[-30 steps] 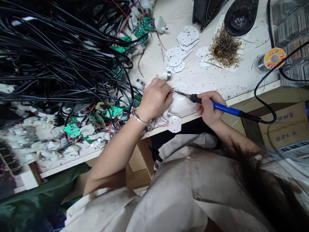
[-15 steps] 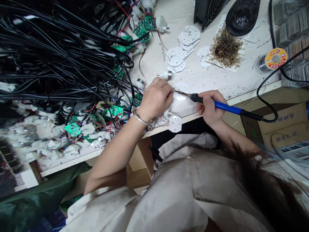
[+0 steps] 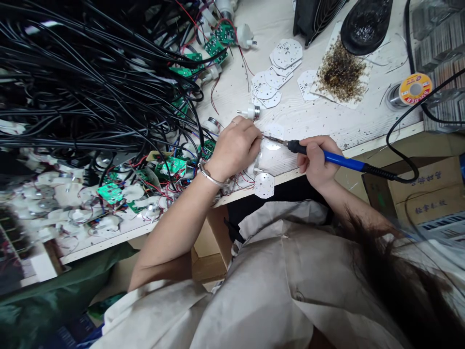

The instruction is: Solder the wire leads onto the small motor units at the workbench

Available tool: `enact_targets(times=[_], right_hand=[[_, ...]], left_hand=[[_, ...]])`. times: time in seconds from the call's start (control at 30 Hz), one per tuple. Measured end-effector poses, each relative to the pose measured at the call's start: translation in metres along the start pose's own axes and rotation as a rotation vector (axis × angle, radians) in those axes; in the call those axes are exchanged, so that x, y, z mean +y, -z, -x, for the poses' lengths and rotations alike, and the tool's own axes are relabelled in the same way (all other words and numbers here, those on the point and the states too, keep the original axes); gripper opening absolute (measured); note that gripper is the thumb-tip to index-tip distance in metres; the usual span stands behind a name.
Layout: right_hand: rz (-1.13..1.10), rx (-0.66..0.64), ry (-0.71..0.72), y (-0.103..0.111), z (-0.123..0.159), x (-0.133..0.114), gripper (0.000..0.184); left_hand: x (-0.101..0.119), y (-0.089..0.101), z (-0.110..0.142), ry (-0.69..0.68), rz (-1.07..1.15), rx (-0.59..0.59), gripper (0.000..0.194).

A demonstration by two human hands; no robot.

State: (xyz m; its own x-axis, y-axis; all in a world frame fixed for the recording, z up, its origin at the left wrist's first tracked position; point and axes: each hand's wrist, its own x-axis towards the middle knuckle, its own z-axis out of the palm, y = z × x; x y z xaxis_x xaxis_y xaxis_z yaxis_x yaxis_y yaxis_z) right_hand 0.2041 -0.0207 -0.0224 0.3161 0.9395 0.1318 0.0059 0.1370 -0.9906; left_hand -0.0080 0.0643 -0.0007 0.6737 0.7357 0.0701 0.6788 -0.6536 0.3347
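My right hand (image 3: 319, 162) grips a soldering iron (image 3: 336, 159) with a blue handle. The iron's tip points left and rests at a white octagonal circuit board (image 3: 275, 132) lying on the bench, right by my left fingertips. My left hand (image 3: 236, 148), palm down, is closed in a pinch at that board's left edge; a thin wire end seems to stick out there, the rest being hidden under the fingers. Just beyond the left hand lies a white plug part (image 3: 250, 113) with a metal ring. Nearer me, another white board (image 3: 264, 185) overhangs the bench edge, with red wires beside it.
Black cables (image 3: 90, 87) heap up at left, with green circuit boards (image 3: 172, 166) and white parts below them. Loose white boards (image 3: 286, 53) are stacked farther back. At right are a solder spool (image 3: 415, 88), a residue-covered pad (image 3: 341, 72), a black dish (image 3: 365, 29) and a fan (image 3: 319, 19).
Both hands and the soldering iron hold nearly the same place, the tip staying at the board by my left fingertips. The whole view has shifted very slightly.
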Motion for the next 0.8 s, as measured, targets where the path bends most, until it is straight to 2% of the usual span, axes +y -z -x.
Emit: enact_targets(times=[0.2,0.37,0.67,0.8], right_hand=[[0.023,-0.011,-0.001,0.0003,-0.0004,0.0004,0.038],[0.024,0.052,-0.018,0.0001,0.0025,0.0012,0.043],[-0.014,0.054,0.02,0.0003,0.003,0.0022,0.036],[0.0,0.074,0.024,0.0014,0.0049,0.0048,0.038]], left_hand=[[0.0037,0.0011,-0.0023,0.04,-0.03,-0.034,0.028],[0.0027,0.0001,-0.0021,0.012,-0.052,-0.02,0.026],[0.002,0.0007,-0.0023,-0.006,-0.058,-0.016,0.028],[0.0029,0.0024,-0.0009,-0.01,-0.062,-0.023,0.027]])
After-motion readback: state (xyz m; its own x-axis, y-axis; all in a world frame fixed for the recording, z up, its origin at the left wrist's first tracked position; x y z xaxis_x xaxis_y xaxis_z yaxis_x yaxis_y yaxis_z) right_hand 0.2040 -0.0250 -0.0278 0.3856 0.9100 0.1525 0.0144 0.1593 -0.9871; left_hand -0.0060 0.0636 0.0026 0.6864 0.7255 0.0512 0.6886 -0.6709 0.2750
